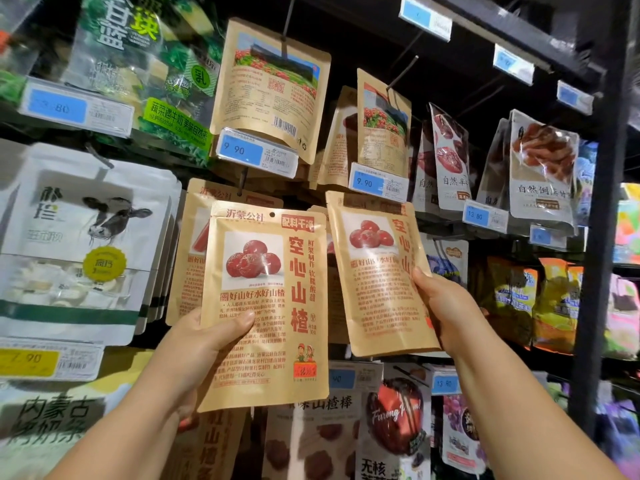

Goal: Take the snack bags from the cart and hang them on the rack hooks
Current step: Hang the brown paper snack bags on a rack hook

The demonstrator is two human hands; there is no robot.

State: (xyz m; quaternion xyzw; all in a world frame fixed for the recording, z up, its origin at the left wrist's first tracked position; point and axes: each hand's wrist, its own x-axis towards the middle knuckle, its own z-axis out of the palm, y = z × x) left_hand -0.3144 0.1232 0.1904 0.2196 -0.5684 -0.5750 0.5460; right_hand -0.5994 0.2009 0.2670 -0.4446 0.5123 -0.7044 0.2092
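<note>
My left hand [204,344] grips a tan hawthorn snack bag [266,306] by its lower left side, held upright in front of the rack with its hang hole at the top. My right hand [446,306] holds a second tan hawthorn bag [377,271] by its right edge, tilted slightly left. A rack hook [242,181] pokes out just above the left bag, with another tan bag [194,244] hanging behind it. The cart is out of view.
Black rack shelving is packed with hanging bags: white milk-snack bags [79,244] at left, tan bags [273,88] above, dried-fruit bags [540,168] at right. Blue price tags [256,152] stick out on hook ends. A black upright post [602,216] stands at the right.
</note>
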